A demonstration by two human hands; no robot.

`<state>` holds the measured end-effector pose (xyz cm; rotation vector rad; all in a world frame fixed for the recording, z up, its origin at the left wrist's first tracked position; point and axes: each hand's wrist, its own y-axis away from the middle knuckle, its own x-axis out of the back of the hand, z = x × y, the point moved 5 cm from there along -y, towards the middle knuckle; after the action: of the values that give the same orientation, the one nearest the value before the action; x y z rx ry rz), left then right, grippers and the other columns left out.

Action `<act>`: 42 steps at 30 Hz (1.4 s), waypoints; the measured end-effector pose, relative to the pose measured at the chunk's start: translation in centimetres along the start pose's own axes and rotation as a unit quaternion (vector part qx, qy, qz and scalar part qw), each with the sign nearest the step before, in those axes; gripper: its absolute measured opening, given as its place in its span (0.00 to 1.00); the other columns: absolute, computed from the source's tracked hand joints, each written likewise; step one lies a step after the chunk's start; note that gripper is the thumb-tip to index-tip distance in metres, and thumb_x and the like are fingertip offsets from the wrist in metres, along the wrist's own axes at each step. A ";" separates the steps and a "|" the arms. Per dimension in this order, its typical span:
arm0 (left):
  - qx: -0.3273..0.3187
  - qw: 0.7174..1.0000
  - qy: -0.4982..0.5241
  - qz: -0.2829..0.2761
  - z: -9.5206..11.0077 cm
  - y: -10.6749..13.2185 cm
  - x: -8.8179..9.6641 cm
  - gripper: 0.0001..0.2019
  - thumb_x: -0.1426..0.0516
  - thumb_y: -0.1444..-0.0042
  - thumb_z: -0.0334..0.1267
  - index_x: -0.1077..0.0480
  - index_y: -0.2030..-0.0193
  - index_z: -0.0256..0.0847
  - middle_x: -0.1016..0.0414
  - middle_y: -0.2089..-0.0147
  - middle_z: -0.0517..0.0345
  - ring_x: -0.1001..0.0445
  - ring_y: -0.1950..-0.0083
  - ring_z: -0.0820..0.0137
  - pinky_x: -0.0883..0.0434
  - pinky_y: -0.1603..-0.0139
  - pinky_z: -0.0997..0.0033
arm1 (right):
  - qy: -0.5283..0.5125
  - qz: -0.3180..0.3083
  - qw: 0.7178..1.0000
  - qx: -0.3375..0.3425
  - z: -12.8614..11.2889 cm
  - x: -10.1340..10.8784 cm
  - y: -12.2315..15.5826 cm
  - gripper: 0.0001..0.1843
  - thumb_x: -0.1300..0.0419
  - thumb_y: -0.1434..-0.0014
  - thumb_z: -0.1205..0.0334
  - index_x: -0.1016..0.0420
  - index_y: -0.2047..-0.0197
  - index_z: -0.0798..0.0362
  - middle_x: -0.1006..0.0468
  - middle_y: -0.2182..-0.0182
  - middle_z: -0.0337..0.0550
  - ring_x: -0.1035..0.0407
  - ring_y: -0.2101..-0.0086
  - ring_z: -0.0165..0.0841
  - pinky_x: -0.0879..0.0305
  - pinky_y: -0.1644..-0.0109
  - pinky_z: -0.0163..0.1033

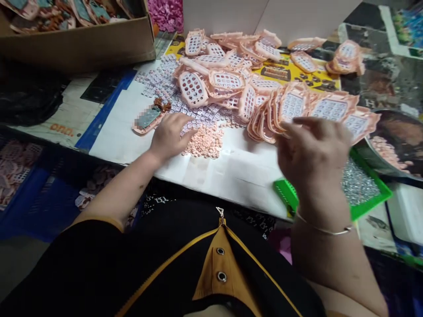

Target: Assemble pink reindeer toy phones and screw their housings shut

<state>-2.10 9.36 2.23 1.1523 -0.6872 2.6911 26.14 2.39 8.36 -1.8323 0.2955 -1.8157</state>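
My left hand [172, 134] rests palm down at the left edge of a pile of small peach button pieces [206, 143], fingers stretched out and thumb apart. White sheets of small keypad squares [201, 116] lie just beyond its fingertips. Left of it is a finished-looking toy phone piece [148, 119] with a grey panel and brown trim. My right hand [310, 149] is raised over the table's right part, fingers bent and blurred by motion; whether it holds anything cannot be made out. Behind it leans a row of peach phone-shaped shells [294, 105] with white keypads.
More peach shells [224, 81] are heaped at the back. A green tray [385, 193] of small shiny metal parts sits under my right wrist. To its right is a round dish [413, 127] with peach pieces. A cardboard box [82, 46] of toy parts stands back left.
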 end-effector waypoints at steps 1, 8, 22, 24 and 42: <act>0.019 0.999 -0.046 0.002 -1.4 -1.7 0.2 0.24 0.39 0.39 0.49 0.28 0.40 0.40 0.24 0.40 0.42 0.30 0.35 0.50 0.38 0.30 0.43 | -0.022 0.017 0.999 0.034 -1.7 -0.6 0.3 0.17 0.47 0.30 0.54 0.19 0.52 0.51 0.18 0.52 0.56 0.28 0.55 0.49 0.37 0.52 0.55; 0.051 0.991 -0.119 -0.037 -5.9 -10.6 -2.2 0.47 0.28 0.59 0.55 0.34 0.32 0.46 0.40 0.26 0.40 0.46 0.25 0.38 0.49 0.26 0.34 | -0.084 -0.004 0.981 0.174 -9.3 -4.7 1.6 0.08 0.41 0.33 0.62 0.21 0.55 0.53 0.16 0.56 0.50 0.29 0.59 0.40 0.39 0.52 0.45; 0.109 0.922 0.345 0.140 0.1 -1.4 2.2 0.30 0.44 0.42 0.68 0.24 0.49 0.44 0.22 0.58 0.51 0.21 0.48 0.60 0.22 0.51 0.60 | -0.287 0.072 0.955 0.006 -7.0 -4.6 2.5 0.22 0.41 0.33 0.56 0.30 0.37 0.48 0.23 0.45 0.57 0.27 0.49 0.46 0.27 0.49 0.53; 0.166 0.899 0.403 0.043 1.8 1.3 0.5 0.32 0.44 0.44 0.71 0.23 0.54 0.43 0.23 0.65 0.53 0.20 0.58 0.62 0.21 0.59 0.62 | -0.374 0.053 0.925 -0.037 -7.0 -4.8 2.3 0.29 0.39 0.35 0.50 0.34 0.34 0.49 0.25 0.44 0.57 0.27 0.48 0.46 0.26 0.49 0.53; 0.242 0.711 0.654 -0.092 4.5 6.4 -3.9 0.48 0.29 0.61 0.61 0.35 0.34 0.45 0.22 0.40 0.44 0.23 0.40 0.47 0.24 0.43 0.50 | -0.641 -0.260 0.673 -0.263 -8.7 -7.8 2.7 0.37 0.46 0.44 0.23 0.26 0.73 0.52 0.22 0.77 0.43 0.30 0.77 0.31 0.32 0.70 0.38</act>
<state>1.67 1.84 -0.15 -0.7749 0.3746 2.6279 17.70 2.26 -0.14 -3.3238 -0.3308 -0.1955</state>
